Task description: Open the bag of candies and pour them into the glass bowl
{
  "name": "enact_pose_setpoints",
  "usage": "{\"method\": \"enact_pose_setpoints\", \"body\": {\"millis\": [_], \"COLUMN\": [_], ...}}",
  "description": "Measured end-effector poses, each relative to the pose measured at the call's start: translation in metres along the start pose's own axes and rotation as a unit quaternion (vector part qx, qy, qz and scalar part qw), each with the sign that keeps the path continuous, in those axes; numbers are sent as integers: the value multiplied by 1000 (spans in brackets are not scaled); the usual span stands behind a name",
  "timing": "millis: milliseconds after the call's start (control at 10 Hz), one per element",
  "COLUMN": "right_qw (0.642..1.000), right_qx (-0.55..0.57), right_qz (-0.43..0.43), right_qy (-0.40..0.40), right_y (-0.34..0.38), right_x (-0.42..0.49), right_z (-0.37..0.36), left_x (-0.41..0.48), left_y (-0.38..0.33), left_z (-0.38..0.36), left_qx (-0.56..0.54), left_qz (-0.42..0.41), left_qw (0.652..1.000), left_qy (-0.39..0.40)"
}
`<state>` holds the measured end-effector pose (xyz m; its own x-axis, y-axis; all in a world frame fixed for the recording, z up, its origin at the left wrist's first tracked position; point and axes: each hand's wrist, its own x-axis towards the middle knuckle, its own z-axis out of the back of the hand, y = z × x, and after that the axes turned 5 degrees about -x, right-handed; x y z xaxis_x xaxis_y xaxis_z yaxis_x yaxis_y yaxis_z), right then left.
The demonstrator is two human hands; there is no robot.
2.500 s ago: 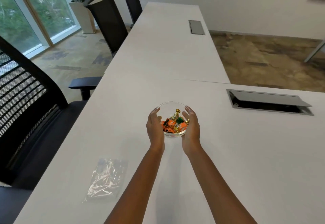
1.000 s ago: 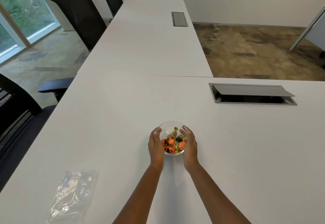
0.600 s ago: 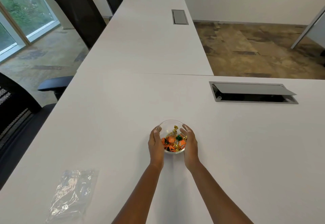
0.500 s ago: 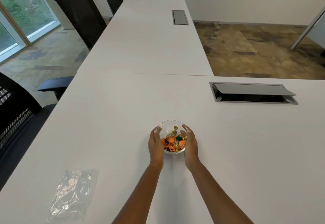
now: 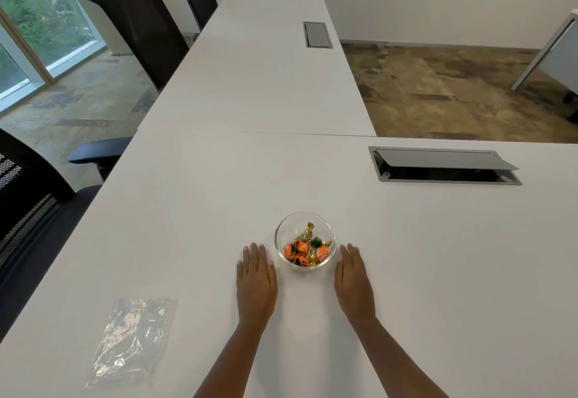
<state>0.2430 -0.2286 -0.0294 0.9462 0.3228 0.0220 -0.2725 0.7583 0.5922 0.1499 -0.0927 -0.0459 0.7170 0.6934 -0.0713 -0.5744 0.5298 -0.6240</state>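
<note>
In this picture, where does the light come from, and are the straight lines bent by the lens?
Head view: daylight enters from the windows at upper left; soft shadows lie under both forearms; the empty bag shows small glints; the table edges splay outward, typical wide-angle distortion.

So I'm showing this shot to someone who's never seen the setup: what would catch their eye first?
Probably the glass bowl of bright orange, green and gold wrapped candies, the only colour on the white table. The left hand and right hand lie flat on either side of it, not touching. The emptied clear plastic bag lies crumpled near the table's left edge.
</note>
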Motion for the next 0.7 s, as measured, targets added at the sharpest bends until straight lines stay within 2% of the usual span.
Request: {"method": "enact_pose_setpoints", "body": {"millis": [100,200,300,500,600,700], "right_qw": [992,972,961,957,957,955], "right_qx": [-106,-209,-246,-254,-245,-250], "right_qz": [60,79,72,67,87,80], "right_qy": [42,76,104,124,128,136], "right_y": [1,-2,-4,-5,-7,-17], "right_x": [-8,-13,-16,-18,-15,-15], "right_z": [5,4,2,3,1,-3], "left_x": [-5,-9,-12,-18,-17,-16], "left_y": [7,7,1,-1,3,3], "left_z": [2,7,20,25,21,25], "left_qx": [95,111,150,153,114,106], "left_qz": [-22,-34,-43,-37,-66,-32], "left_qw": [995,992,987,986,991,993], "left_qy": [19,41,47,49,23,36]}}
